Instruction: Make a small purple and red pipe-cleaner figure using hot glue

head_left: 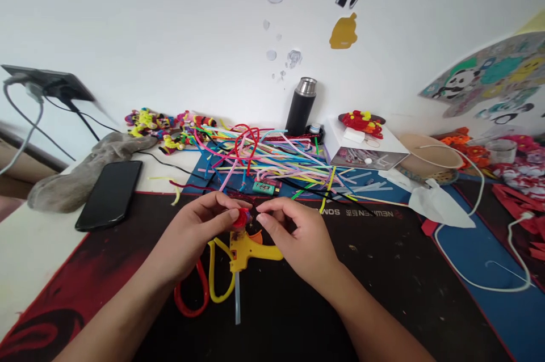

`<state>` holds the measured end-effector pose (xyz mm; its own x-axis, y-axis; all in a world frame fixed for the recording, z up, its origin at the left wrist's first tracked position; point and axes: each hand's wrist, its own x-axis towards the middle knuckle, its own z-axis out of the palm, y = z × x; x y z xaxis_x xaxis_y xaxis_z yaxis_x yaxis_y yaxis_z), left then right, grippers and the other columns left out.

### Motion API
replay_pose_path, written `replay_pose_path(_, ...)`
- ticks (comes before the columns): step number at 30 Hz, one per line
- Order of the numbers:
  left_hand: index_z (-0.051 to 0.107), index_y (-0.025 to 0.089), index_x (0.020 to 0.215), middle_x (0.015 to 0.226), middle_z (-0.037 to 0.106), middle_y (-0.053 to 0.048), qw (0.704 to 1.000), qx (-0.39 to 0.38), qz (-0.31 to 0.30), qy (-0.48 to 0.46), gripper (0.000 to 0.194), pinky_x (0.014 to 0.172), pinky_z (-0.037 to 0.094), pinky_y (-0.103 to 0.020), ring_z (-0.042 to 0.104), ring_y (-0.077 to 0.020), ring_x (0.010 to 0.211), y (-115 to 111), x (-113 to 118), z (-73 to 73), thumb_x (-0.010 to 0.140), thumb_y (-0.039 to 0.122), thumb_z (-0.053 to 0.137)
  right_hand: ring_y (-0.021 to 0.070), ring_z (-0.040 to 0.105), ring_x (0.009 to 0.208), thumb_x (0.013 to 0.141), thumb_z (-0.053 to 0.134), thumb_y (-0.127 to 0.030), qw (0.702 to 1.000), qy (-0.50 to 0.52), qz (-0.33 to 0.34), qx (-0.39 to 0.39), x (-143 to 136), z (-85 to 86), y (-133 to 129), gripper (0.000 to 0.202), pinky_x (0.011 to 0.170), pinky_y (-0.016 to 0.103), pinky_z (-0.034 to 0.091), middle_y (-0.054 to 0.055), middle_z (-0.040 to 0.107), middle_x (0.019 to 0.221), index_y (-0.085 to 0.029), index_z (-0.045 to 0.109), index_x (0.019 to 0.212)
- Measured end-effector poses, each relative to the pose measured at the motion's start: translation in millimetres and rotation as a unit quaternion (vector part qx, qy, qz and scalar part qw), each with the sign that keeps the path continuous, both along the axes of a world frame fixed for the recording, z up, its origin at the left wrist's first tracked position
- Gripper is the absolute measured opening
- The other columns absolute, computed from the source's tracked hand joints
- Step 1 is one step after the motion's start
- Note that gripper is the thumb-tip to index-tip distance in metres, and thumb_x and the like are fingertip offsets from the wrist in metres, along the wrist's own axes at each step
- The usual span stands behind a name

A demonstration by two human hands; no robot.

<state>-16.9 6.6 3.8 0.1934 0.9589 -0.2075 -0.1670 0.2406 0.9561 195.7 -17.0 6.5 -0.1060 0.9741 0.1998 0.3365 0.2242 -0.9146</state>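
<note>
My left hand [200,223] pinches a small red fuzzy coil [242,218] with a bit of purple at its right side. Just right of the coil, my right hand [298,231] has its fingers curled and its thumb close to the index finger; what lies between them, if anything, is too small to make out. Below both hands a yellow hot glue gun [259,252] rests on the dark mat, a translucent glue stick [238,302] poking out of its back. A yellow pipe cleaner loop [212,280] and a red pipe cleaner loop [192,313] lie left of it.
Many coloured pipe cleaners [272,152] are heaped behind the hands, near a black thermos [300,108]. A phone [111,193] lies left. At right stand a white box [370,149] and a beige bowl [430,152], with a white cable [477,288] across the blue mat.
</note>
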Motion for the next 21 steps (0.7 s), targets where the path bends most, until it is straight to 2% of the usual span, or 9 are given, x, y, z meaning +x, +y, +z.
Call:
replay_pose_path(4, 0.081, 0.021, 0.084, 0.108, 0.086, -0.012, 0.998, 0.034, -0.025, 0.050, 0.027, 0.076, 0.061, -0.028, 0.078, -0.0237, 0.087, -2.7, 2.6, 2.0, 0.081, 0.044, 0.095, 0.0138, 0.057, 0.061, 0.100, 0.070, -0.033, 1.000, -0.007, -0.008, 0.009, -0.9, 0.7, 1.0, 0.017, 0.061, 0.026, 0.045, -0.003, 0.064, 0.068, -0.021, 0.082, 0.098)
replay_pose_path(8, 0.080, 0.022, 0.082, 0.104, 0.086, -0.012, 0.995, 0.056, -0.025, 0.080, 0.031, 0.080, 0.062, -0.030, 0.078, -0.0268, 0.092, -5.1, 6.2, 6.3, 0.078, 0.048, 0.095, 0.0133, 0.056, 0.059, 0.100, 0.070, -0.033, 1.000, -0.024, -0.004, -0.003, -1.7, 3.2, 1.0, 0.018, 0.059, 0.025, 0.043, -0.003, 0.063, 0.065, -0.021, 0.081, 0.093)
replay_pose_path(21, 0.079, 0.023, 0.083, 0.099, 0.084, -0.010, 0.989, 0.085, -0.021, 0.115, 0.030, 0.078, 0.063, -0.030, 0.077, -0.0258, 0.087, -6.9, 8.6, 5.5, 0.080, 0.050, 0.092, 0.0128, 0.056, 0.060, 0.100, 0.070, -0.027, 0.997, -0.082, 0.001, 0.013, -1.4, -2.8, 1.1, 0.014, 0.061, 0.026, 0.040, -0.004, 0.062, 0.065, -0.021, 0.080, 0.092)
